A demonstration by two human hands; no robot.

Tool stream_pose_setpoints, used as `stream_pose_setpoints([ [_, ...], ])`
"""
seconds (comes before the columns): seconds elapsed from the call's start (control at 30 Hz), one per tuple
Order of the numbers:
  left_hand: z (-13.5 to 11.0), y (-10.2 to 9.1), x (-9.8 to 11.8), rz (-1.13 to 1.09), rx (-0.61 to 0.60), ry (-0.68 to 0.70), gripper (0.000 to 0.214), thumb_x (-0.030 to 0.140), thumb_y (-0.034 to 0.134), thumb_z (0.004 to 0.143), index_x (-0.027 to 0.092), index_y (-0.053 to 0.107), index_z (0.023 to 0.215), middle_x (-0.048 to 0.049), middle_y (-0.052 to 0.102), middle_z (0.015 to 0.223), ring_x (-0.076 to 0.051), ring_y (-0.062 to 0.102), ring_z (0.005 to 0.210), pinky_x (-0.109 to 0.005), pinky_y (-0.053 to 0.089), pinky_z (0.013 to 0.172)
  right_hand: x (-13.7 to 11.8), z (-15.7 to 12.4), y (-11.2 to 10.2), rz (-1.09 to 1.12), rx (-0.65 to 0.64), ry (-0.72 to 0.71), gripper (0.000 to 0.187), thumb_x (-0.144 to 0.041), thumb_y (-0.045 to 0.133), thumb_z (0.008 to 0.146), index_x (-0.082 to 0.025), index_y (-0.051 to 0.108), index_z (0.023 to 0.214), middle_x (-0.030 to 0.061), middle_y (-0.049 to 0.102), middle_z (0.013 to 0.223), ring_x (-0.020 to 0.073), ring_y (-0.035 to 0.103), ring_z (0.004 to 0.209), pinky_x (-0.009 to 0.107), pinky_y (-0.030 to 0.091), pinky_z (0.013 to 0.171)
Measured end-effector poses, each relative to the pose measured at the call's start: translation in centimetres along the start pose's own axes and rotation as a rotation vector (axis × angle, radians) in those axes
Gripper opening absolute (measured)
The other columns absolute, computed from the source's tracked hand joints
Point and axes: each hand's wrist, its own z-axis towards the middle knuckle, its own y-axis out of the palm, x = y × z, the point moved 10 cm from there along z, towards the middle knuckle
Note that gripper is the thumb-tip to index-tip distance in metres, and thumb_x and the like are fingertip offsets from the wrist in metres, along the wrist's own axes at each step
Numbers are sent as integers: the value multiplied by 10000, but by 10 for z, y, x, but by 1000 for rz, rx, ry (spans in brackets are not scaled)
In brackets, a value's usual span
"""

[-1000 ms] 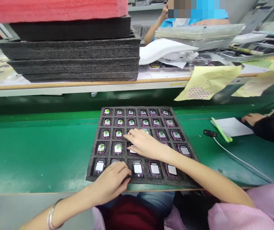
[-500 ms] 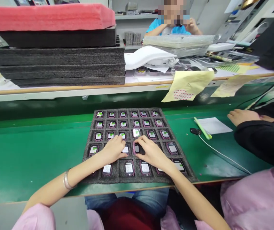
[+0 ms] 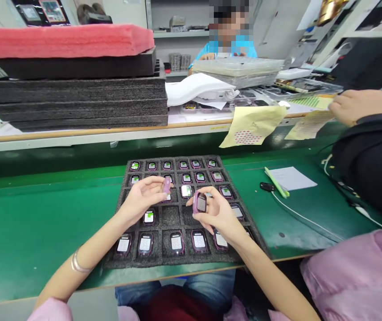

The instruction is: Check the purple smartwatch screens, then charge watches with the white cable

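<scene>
Between its thumb and fingers my left hand (image 3: 143, 198) pinches a purple smartwatch body (image 3: 167, 184), turned edge-on above the tray. My right hand (image 3: 218, 210) grips another purple smartwatch body (image 3: 201, 203), tilted so that its pale-lit screen shows. Both are raised over a dark grey foam tray (image 3: 170, 216) with rows of square pockets. Most visible pockets hold purple watches with lit screens, such as the watch (image 3: 199, 240) in the front row. Two pockets in the middle, below and between my hands, have no watch in them. My hands and arms hide some pockets.
A stack of black foam trays (image 3: 77, 91) under pink foam (image 3: 63, 40) stands on the shelf ahead. At right lie a white paper (image 3: 293, 177), a green pen-like object (image 3: 277, 182) and a cabled black plug (image 3: 267, 186). A co-worker's arm (image 3: 367, 147) reaches across; another person sits opposite.
Both hands have lifted a watch out of the tray's middle pockets; the left moved up and slightly left. The neighbour's arm rose from the table to the shelf. The camera view shifted slightly.
</scene>
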Motion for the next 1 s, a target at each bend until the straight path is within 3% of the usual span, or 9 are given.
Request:
stream_pose_setpoints([
  [0.13,-6,21,-4,-382,-42,-161,408,103,774,628,152,589,988,-103,661,994,-124,577,767,-195,430,622,0,1,6,-21,-26,11,520,-102,754,685,-229,454,1091,58,646,985,98,575,563,150,463,394],
  [0.23,-10,30,-8,-476,-48,-185,359,49,703,627,135,604,962,-72,640,883,-101,520,703,-177,374,556,-5,1,4,20,-38,-16,510,-158,723,724,-218,474,1165,89,642,1034,163,634,671,210,510,446],
  [0.37,-16,28,-14,-397,-25,-215,453,49,627,644,120,593,1090,-52,603,853,-119,535,752,-209,426,652,-15,0,-9,-37,86,-99,284,-270,625,843,-192,534,1100,87,672,941,150,627,550,216,474,406],
  [0.53,-26,38,-21,-421,-93,-294,462,99,544,680,136,541,1140,-108,615,981,-307,610,980,-427,479,841,-19,-2,-16,-148,216,-140,193,-318,639,863,-197,553,986,50,690,822,113,580,430,179,401,344],
  [0.67,-29,46,-13,-318,-87,-185,381,66,481,779,169,492,1145,-107,615,1020,-269,635,918,-415,519,781,-22,-6,-12,-121,175,-160,218,-348,587,902,-198,578,1060,69,692,867,137,607,474,199,441,355],
  [0.8,-32,53,-2,-223,-116,-53,241,174,471,901,192,469,1141,-83,607,963,-212,637,834,-345,552,690,-27,-11,-6,-91,96,-179,262,-330,540,935,-214,612,1158,91,688,953,158,634,538,228,490,399],
  [1.0,-33,54,0,-150,-140,6,202,254,471,934,200,474,1129,-59,586,880,-175,623,730,-273,549,565,-30,-19,0,-110,68,-187,258,-295,545,934,-248,636,1171,90,692,986,166,641,550,238,491,410],
])
